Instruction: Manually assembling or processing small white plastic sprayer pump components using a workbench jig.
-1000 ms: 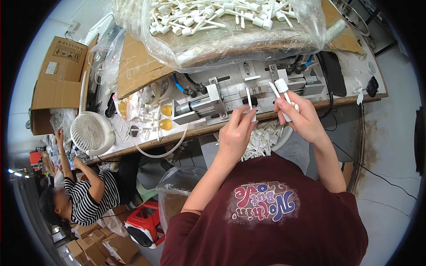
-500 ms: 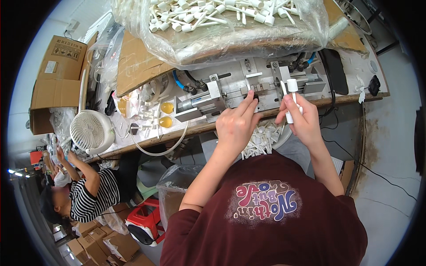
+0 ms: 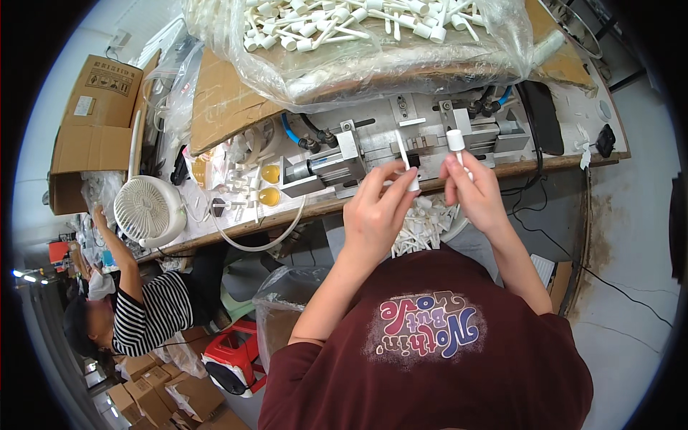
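Spanning the top of the view, workbench (image 3: 572, 118) carries a clear plastic bag (image 3: 344, 89), opened over a big pile of wht. capped sticks (image 3: 308, 29). Nearer the person: metal fixture (image 3: 376, 147), w/ a fan (image 3: 148, 211) well to its left. Below the bench edge, at lap level, a smaller heap of sticks (image 3: 421, 228).

L hand (image 3: 374, 213), just in front of fixture, pinches the L stick (image 3: 403, 149) btwn thumb & fingers; cap end nr. the fingertips, stem pointing away over fixture's middle. R hand (image 3: 475, 190), beside it & apart, grasps the R stick (image 3: 455, 140) by its stem, cap up. Poss. another stick tucked in R fingers; can't tell.

Handling (judged by looks): v. light, stiff plastic, smooth so a bit slippery; thin stem prob. the weak spot, esp. where it meets the cap. Best hold: stem close to cap, or the cap itself, light pinch.

Counts: bench 1, bag 1, fixture 1 w/ 2 cylinders (left one (image 3: 312, 170)), fan 1, hands 2. Sticks: 1 in L hand, min. 1 in R; both heaps overlap too much to count. Smallest: 2 yellow discs (image 3: 269, 196) left of fixture, approx. side by side.
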Demonstrator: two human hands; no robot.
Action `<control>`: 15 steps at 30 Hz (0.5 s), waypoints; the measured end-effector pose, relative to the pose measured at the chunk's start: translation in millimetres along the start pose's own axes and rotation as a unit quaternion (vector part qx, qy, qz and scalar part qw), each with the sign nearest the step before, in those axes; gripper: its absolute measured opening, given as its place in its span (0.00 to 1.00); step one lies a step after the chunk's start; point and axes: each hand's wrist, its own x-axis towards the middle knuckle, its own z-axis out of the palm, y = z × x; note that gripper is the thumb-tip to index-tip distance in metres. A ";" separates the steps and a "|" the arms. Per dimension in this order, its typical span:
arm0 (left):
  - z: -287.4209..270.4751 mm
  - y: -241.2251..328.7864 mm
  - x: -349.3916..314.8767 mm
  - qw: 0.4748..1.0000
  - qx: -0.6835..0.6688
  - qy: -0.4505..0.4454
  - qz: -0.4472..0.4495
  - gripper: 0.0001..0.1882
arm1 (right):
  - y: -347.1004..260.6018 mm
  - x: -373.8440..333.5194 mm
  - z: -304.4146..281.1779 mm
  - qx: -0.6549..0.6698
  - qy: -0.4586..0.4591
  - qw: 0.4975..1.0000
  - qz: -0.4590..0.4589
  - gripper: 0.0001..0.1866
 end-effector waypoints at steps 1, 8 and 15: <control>3.4 -6.0 -1.5 0.999 0.032 -0.012 0.021 0.18 | 4.2 0.2 0.2 0.011 0.002 1.000 -0.010 0.20; 16.7 -13.3 2.1 0.990 0.129 -0.047 0.037 0.16 | 2.5 -10.6 -7.7 -0.102 -0.051 0.993 -0.027 0.19; 6.5 -14.3 7.3 0.995 0.057 -0.075 0.017 0.15 | -8.8 -20.6 -15.7 -0.269 -0.097 0.953 -0.102 0.15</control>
